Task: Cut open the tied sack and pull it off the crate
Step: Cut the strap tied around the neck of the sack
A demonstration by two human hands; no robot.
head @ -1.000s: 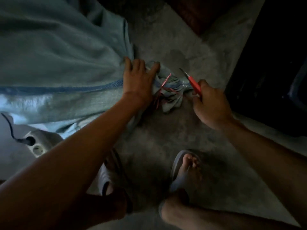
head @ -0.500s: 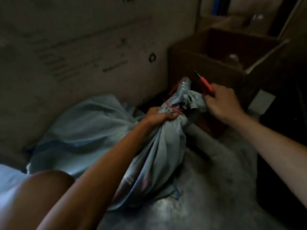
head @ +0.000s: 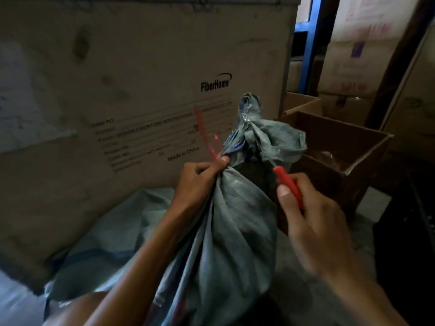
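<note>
The left hand (head: 200, 177) is clenched around the gathered neck of the sack (head: 235, 220), pinching a red string (head: 207, 137) that sticks up from it. The right hand (head: 315, 220) is curled around a red-handled cutter (head: 288, 184) (blade not visible), just right of the neck. The sack stands before a big cardboard box (head: 141, 78); an open brown box (head: 339, 147) sits behind.

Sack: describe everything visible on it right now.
The sack is grey-blue woven fabric, held upright with its neck bunched and its crumpled mouth flaring above. Red plastic twine trails off the neck. The left hand grips the neck; the right hand, holding a red-handled cutter, works beside it. Its contents are hidden.
</note>
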